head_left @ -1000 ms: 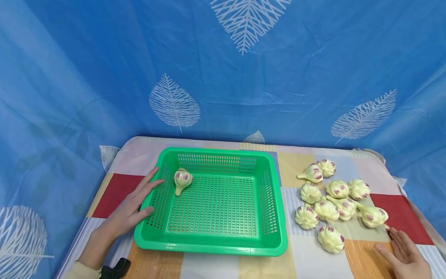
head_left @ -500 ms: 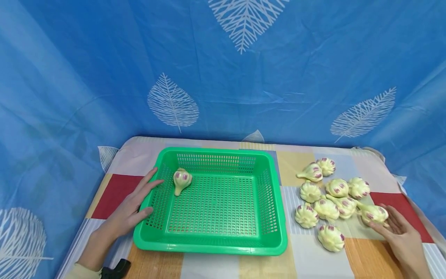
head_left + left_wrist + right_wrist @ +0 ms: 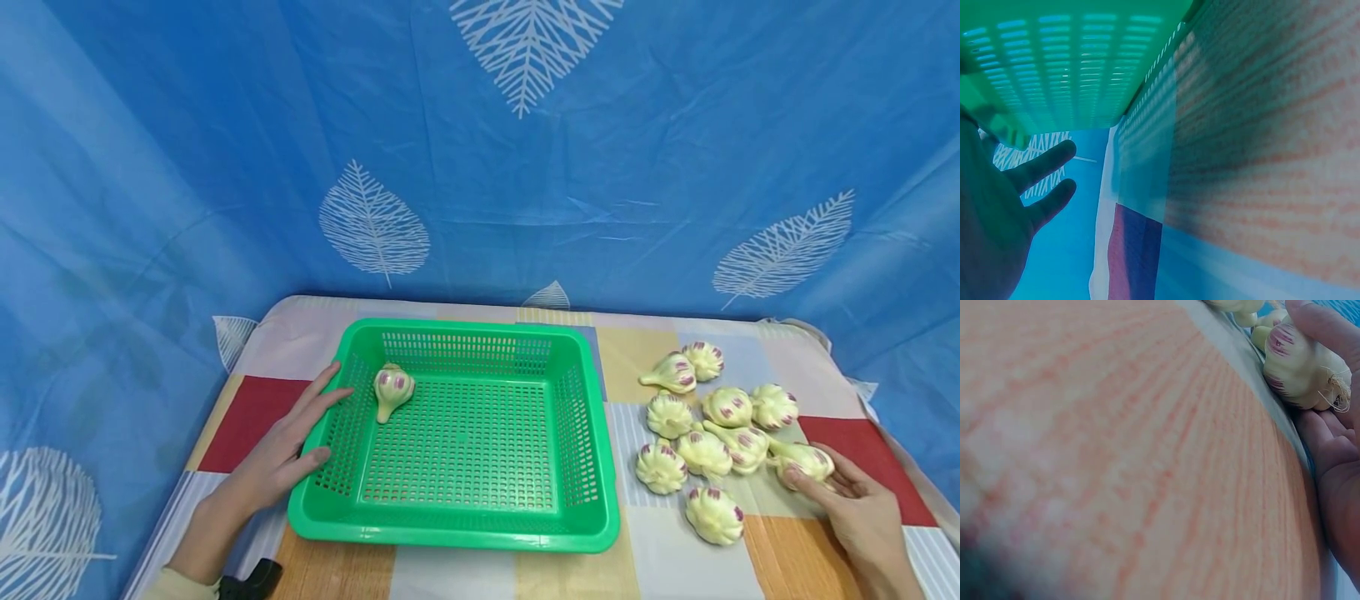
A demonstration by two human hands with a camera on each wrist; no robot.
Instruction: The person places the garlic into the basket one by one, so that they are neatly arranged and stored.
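My right hand (image 3: 858, 504) grips the nearest-right garlic bulb (image 3: 802, 461) of the group, thumb on its front and the other fingers behind and under it. In the right wrist view the same garlic bulb (image 3: 1300, 369) shows purple streaks and a tuft of roots, with my thumb over its top. My left hand (image 3: 273, 462) rests with extended fingers on the left rim of a green plastic basket (image 3: 450, 533). Inside the basket, near its back left corner, lies one garlic bulb (image 3: 393, 388). The left wrist view shows my left hand (image 3: 997, 219) beside the basket wall (image 3: 1066, 62).
Several more garlic bulbs (image 3: 705, 454) lie loosely clustered right of the basket, some touching. A patchwork cloth (image 3: 577, 575) covers the table. Blue curtains (image 3: 480, 167) with white leaf prints hang behind and at both sides. A black strap (image 3: 251, 579) sits by my left wrist.
My right hand has moved up and left from beside the rightmost garlic bulb and taken hold of it. The left hand and the basket have stayed in place.
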